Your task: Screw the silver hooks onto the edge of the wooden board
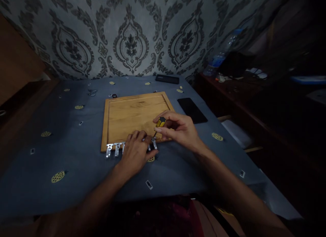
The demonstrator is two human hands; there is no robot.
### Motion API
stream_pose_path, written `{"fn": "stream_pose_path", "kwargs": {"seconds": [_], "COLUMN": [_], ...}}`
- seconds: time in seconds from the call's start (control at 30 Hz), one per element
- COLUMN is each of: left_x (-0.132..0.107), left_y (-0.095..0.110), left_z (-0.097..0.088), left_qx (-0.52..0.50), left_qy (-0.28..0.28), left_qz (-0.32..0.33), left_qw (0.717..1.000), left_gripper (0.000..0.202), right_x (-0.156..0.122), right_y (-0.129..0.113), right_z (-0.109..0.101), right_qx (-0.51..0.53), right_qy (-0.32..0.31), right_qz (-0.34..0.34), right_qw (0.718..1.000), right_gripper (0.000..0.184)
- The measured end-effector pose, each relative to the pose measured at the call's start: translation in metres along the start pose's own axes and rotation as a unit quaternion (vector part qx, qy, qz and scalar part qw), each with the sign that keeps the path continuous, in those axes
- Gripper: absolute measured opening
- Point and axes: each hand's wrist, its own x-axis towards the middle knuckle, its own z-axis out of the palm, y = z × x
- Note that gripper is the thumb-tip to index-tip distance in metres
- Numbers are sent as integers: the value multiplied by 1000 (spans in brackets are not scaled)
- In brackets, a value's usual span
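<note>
A wooden board [132,113] with a raised rim lies on a blue-grey cloth. Along its near edge sits a silver metal hook rail [113,149] with several hooks pointing toward me. My left hand [136,152] lies on the rail's middle, fingers curled over it and pressing it to the board. My right hand [178,128] pinches a small screwdriver with a yellow-and-black handle [160,122]; its tip points down at the rail's right end beside my left fingertips.
A black phone [192,109] lies right of the board, and a dark flat case [167,79] near the wall. Small metal bits [92,92] sit on the cloth at the far left. A plastic bottle [220,55] stands on the dark side table at right.
</note>
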Motion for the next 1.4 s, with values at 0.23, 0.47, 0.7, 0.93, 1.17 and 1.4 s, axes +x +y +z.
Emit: {"fn": "stream_pose_path", "kwargs": {"seconds": [0.23, 0.47, 0.7, 0.93, 1.17, 1.4], "left_x": [0, 0, -1, -2, -1, -2], "left_y": [-1, 0, 0, -1, -1, 0], "left_z": [2, 2, 0, 3, 2, 2], "left_qx": [7, 4, 0, -9, -8, -11], "left_qy": [8, 7, 1, 14, 9, 13], "left_qz": [5, 6, 3, 5, 2, 2], "left_qw": [1000, 1000, 1000, 1000, 1000, 1000], "left_gripper": [40, 42, 37, 39, 39, 36], "right_x": [5, 6, 6, 3, 1, 0], "right_y": [-6, -1, 1, 4, 9, 14], "right_z": [-2, -4, 11, 6, 7, 10], "right_qx": [30, 28, 37, 14, 30, 37], "right_qy": [-75, -65, 133, 185, 167, 156], "right_qz": [13, 25, -23, -24, -31, -7], "right_qw": [997, 997, 990, 982, 985, 987], "right_gripper": [36, 33, 46, 50, 44, 44]}}
